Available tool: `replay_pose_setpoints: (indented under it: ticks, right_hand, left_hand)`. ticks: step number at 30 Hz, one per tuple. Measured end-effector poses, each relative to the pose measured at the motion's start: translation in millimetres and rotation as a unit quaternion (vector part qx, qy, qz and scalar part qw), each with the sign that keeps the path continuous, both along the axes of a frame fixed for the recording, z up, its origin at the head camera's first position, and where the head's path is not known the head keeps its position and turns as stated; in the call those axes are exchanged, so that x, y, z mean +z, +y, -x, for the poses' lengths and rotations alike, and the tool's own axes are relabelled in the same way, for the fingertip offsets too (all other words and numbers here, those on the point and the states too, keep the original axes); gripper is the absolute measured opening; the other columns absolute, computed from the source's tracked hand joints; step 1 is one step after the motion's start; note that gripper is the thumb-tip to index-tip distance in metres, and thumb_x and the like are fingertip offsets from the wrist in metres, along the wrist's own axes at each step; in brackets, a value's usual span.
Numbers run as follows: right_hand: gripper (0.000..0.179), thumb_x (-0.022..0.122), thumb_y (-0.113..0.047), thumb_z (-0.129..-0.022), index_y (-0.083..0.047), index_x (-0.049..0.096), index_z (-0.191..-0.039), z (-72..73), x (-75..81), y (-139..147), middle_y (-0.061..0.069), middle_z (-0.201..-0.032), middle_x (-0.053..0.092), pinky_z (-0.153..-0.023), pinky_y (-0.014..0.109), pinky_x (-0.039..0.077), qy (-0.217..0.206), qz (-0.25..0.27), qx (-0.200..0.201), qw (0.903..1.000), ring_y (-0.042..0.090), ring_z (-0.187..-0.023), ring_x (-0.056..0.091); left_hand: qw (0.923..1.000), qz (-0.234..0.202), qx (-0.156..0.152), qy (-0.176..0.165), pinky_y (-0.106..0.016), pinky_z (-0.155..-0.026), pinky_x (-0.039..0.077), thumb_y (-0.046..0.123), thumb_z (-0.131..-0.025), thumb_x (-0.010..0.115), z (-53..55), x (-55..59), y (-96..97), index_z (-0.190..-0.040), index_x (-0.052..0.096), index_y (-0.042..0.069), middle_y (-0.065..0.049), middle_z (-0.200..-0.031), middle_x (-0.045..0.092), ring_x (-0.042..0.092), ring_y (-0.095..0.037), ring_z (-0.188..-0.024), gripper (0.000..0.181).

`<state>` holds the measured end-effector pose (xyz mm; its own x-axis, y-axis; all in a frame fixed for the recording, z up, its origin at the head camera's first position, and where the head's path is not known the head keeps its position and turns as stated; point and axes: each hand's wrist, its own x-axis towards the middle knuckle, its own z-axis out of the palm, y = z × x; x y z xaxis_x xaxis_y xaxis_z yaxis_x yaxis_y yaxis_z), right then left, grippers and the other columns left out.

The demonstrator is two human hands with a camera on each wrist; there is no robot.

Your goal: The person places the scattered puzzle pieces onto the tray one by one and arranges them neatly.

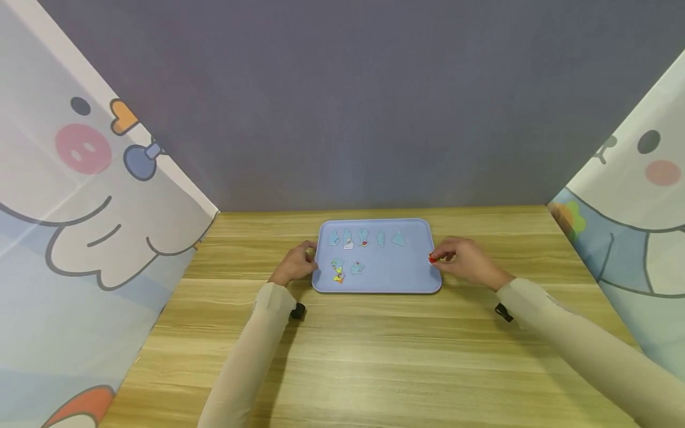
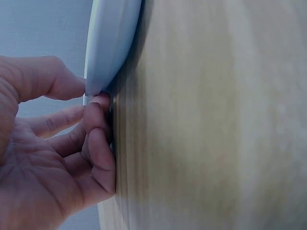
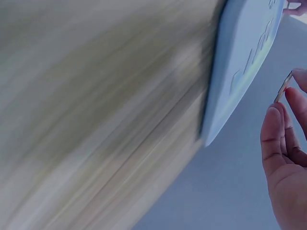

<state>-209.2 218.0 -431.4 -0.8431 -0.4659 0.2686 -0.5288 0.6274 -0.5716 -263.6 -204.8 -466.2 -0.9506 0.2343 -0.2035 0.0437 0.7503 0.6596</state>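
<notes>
A pale blue tray [image 1: 398, 279] lies on the table, with several small flat light-blue pieces on it. My left hand [image 1: 296, 263] grips the tray's left edge; in the left wrist view its thumb [image 2: 62, 84] is on the rim and its fingers are curled beneath. With thumb and fingertips, my right hand [image 1: 467, 260] pinches a small flat piece with red and yellow on it [image 1: 432, 258] over the tray's right edge. The right wrist view shows this thin piece [image 3: 283, 88] edge-on, held above the level of the tray.
Along the tray's back lie a row of cut-out pieces, among them a triangular one [image 1: 398, 239]. A star-like piece [image 1: 357, 268] and a yellow-marked piece [image 1: 338, 270] are at front left. A grey panel [image 1: 374, 107] stands behind the wooden table [image 1: 396, 356], and printed panels flank it.
</notes>
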Motion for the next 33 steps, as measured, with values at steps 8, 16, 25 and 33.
replay_pose_setpoints:
  ticks: [8,16,25,33]
  right_hand:
    - [0.016,0.077,0.000,-0.073,-0.006,0.074,-0.088,11.0,-6.9,-32,-0.001,-0.086,0.065,-0.066,0.036,0.049,0.012,0.017,0.060,0.9980,0.019,-0.076,0.059]
    - [0.007,0.076,-0.005,-0.078,-0.007,0.074,-0.084,17.4,-15.3,-78,-0.001,-0.084,0.063,-0.067,0.027,0.048,-0.052,-0.005,0.071,0.9961,0.016,-0.076,0.058]
    - [0.007,0.076,-0.007,-0.078,-0.008,0.073,-0.084,23.9,-14.2,-116,-0.001,-0.085,0.061,-0.074,0.030,0.048,-0.099,-0.065,0.026,0.9926,0.013,-0.080,0.058]
    - [0.008,0.075,-0.007,-0.079,-0.008,0.071,-0.086,30.4,-21.6,-125,0.000,-0.087,0.060,-0.074,0.031,0.047,-0.105,-0.088,0.005,0.9906,0.015,-0.079,0.055]
  left_hand:
    - [1.0000,0.001,-0.002,0.002,-0.032,-0.066,0.049,0.006,-0.081,0.064,-1.2,1.8,2.2,-0.133,0.044,0.005,-0.012,-0.091,0.061,0.059,-0.022,-0.077,0.055]
    - [0.9999,-0.011,-0.006,0.011,-0.030,-0.063,0.048,0.002,-0.078,0.061,-2.7,3.9,2.2,-0.130,0.045,0.002,-0.011,-0.086,0.061,0.057,-0.021,-0.073,0.054]
    - [0.9999,-0.014,-0.002,0.005,-0.030,-0.063,0.048,0.001,-0.079,0.061,-3.6,2.7,4.5,-0.131,0.044,0.002,-0.012,-0.088,0.061,0.058,-0.021,-0.073,0.054]
    - [1.0000,-0.007,0.001,0.005,-0.030,-0.063,0.049,0.002,-0.080,0.062,-4.8,2.0,5.9,-0.130,0.046,0.003,-0.012,-0.087,0.061,0.058,-0.021,-0.073,0.053]
